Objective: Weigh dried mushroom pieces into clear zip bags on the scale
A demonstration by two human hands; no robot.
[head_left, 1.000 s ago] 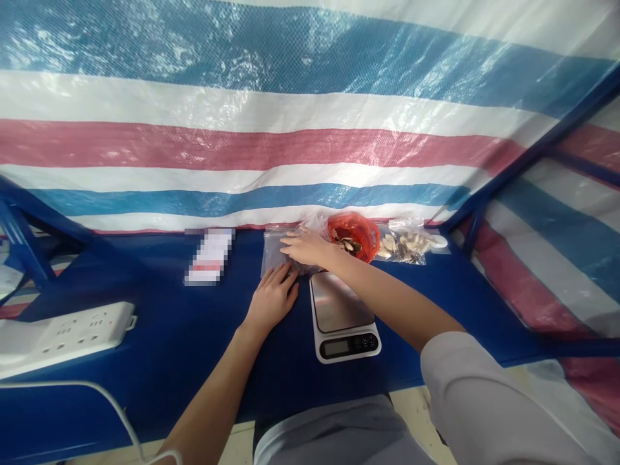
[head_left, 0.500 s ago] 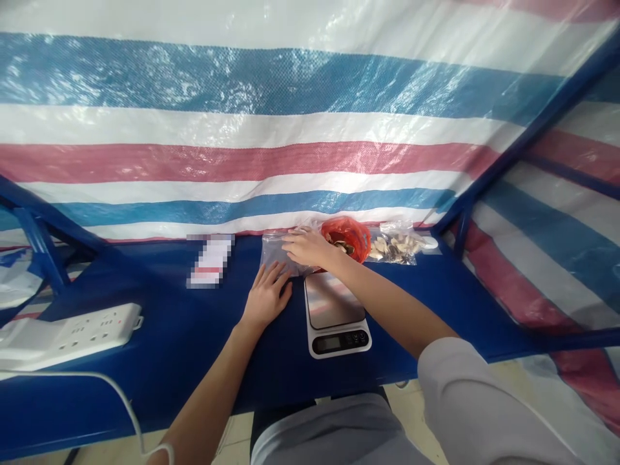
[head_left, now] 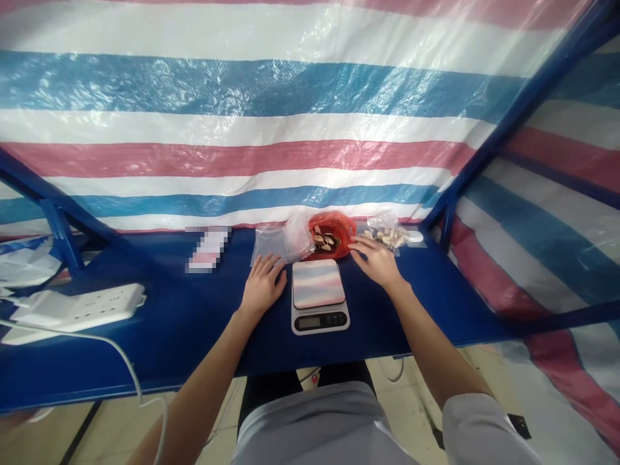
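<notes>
Beside the digital scale (head_left: 320, 290), your left hand (head_left: 263, 287) and right hand (head_left: 375, 261) lie open and empty, near a clear plastic bag (head_left: 268, 245) and a red bag (head_left: 332, 236).

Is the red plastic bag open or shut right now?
Open: the mouth of the red plastic bag gapes upward, and dried slices show inside it.

Pretty bright, flat light, barely a shadow under the left hand (head_left: 263, 287), shiny glare on the tarp (head_left: 242, 87) at 12 o'clock, frame bar (head_left: 527, 110) bent fisheye-style at 2.
</notes>
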